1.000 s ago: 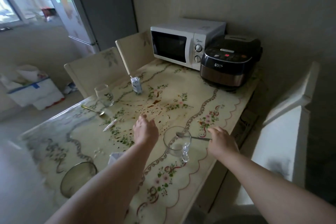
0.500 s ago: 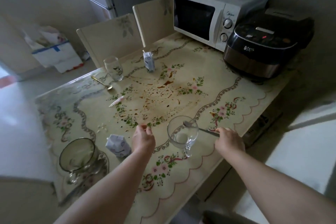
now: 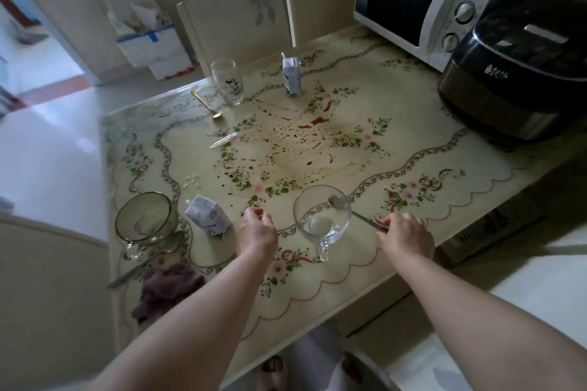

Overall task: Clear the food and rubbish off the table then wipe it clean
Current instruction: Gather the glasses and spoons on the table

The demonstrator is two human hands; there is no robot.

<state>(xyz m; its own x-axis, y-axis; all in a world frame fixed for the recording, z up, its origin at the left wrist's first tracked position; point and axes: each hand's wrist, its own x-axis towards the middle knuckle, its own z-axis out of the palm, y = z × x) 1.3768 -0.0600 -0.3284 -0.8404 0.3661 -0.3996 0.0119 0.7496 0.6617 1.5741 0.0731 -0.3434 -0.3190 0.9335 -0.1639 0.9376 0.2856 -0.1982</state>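
- A crushed carton point(image 3: 208, 215) lies on the tabletop point(image 3: 444, 174); brown spills point(image 3: 305, 143) spread beyond it.
- My left hand point(image 3: 257, 232) hovers beside it, fingers curled down; I cannot tell if it pinches anything.
- My right hand point(image 3: 405, 236) pinches a spoon point(image 3: 360, 216) handle, its bowl resting on the mug point(image 3: 322, 222) rim.

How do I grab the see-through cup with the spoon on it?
Take the glass cup by its handle, which points back toward you, so come from the near side. The spoon lies across its rim, held by the right hand, so it probably wants lifting away first.
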